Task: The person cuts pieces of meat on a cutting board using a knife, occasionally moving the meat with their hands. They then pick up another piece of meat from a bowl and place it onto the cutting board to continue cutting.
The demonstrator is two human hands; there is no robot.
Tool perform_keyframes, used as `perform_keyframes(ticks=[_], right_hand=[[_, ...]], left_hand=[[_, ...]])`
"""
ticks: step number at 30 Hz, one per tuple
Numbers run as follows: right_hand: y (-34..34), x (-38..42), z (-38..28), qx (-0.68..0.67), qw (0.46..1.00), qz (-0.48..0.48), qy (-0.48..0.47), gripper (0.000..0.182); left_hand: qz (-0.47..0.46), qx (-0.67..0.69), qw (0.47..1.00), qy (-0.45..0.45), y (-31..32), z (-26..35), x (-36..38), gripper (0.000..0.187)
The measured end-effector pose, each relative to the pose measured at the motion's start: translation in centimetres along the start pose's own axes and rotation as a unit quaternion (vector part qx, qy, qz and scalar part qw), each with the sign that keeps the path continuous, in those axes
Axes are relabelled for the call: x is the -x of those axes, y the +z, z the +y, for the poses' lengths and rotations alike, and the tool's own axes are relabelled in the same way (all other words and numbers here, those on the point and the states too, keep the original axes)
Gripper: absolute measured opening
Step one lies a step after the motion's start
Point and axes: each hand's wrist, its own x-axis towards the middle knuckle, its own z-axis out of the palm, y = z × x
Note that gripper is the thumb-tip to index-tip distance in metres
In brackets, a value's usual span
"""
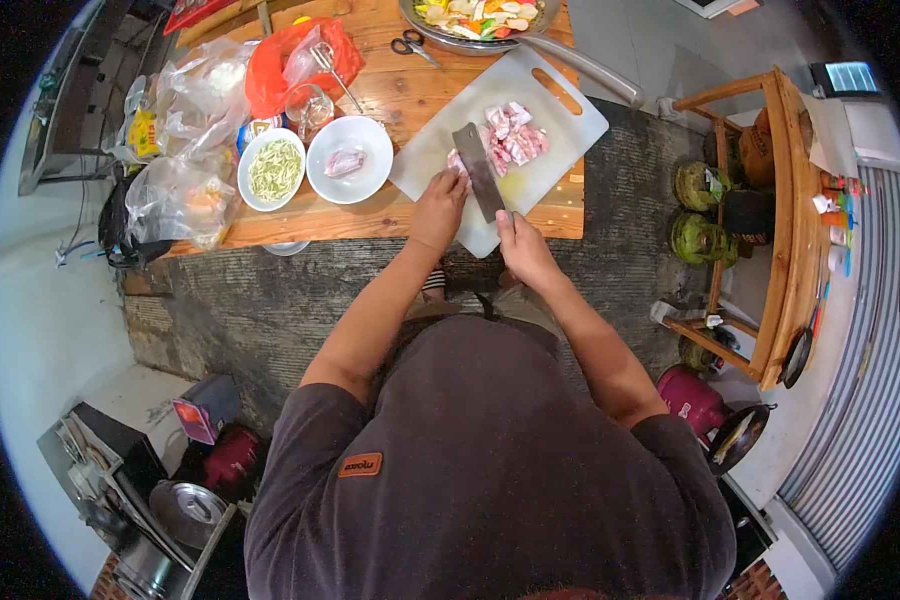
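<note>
My right hand [527, 250] is wrapped round the handle of a cleaver [478, 170], whose blade lies across the white cutting board [560, 135]. Left of the blade, my left hand [440, 208] has its fingers together on a piece of pale pink meat [456, 163]. On the blade's other side is a pile of cut meat [513, 135]. One more piece of meat [344, 162] lies in a white bowl [350, 190] to the left. Beside it stands a bowl of pale green shreds [275, 170].
A pan of sliced vegetables [475, 18] stands behind the board, its handle reaching right. Scissors [413, 46], a glass [310, 108], a red plastic bag [295, 65] and clear bags [185, 195] are on the wooden table [390, 105]. A wooden rack [785, 240] stands at right.
</note>
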Motion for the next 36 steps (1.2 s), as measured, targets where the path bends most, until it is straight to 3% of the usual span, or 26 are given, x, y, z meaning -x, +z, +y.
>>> perform_keyframes(ticks=[3,6,13,16,20,21,36], right_hand=[[0.3,-1.6,0.1,0.024,0.997,0.030,-0.063,0.060],[0.1,-2.1,-2.1,0.038,0.998,0.029,-0.041,0.062],[0.7,-0.4,0.1,-0.033,0.995,0.033,-0.091,0.066],[1.2,-3.0,-1.4,0.006,0.999,0.022,-0.027,0.062],[1.7,1.7,1.0,-0.023,0.999,0.032,-0.026,0.058],[1.0,2.8,0.2,-0.032,0.999,0.010,0.015,0.060],[2.9,-0.3,-2.3,0.039,0.998,0.035,0.025,0.064]], left_hand=[[-0.011,-0.029,0.999,0.027,-0.2,-0.4,-0.3,0.032],[-0.027,-0.004,1.000,0.000,-1.3,-0.1,-1.0,0.034],[-0.012,-0.043,0.996,0.080,-0.8,-0.5,-0.9,0.028],[-0.002,-0.045,0.996,0.077,-0.2,-0.9,-0.9,0.028],[-0.005,-0.042,0.997,0.071,-0.4,-0.6,-1.0,0.028],[-0.010,-0.037,0.997,0.073,-0.5,-0.6,-0.8,0.028],[-0.020,-0.009,1.000,0.019,-0.8,-1.0,-0.4,0.028]])
